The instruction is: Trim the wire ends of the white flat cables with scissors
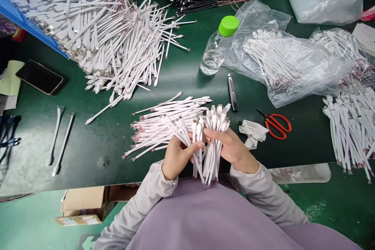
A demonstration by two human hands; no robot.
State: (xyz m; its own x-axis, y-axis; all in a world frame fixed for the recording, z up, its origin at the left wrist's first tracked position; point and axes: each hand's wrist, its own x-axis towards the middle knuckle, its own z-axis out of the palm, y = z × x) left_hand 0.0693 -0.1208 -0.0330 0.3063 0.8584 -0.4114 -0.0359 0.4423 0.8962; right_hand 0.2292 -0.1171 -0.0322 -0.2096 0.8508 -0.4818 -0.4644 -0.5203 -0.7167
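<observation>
Our left grip (177, 157) is pinching several white cables (183, 130). Our right grip (236, 150) is clasping a thicker bundle (213, 154).

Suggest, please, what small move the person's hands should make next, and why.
Perhaps bring the white cables in the left hand against the bunch in the right hand and level their plugs: the two groups are held side by side, and the plugs stand at uneven heights.
</observation>
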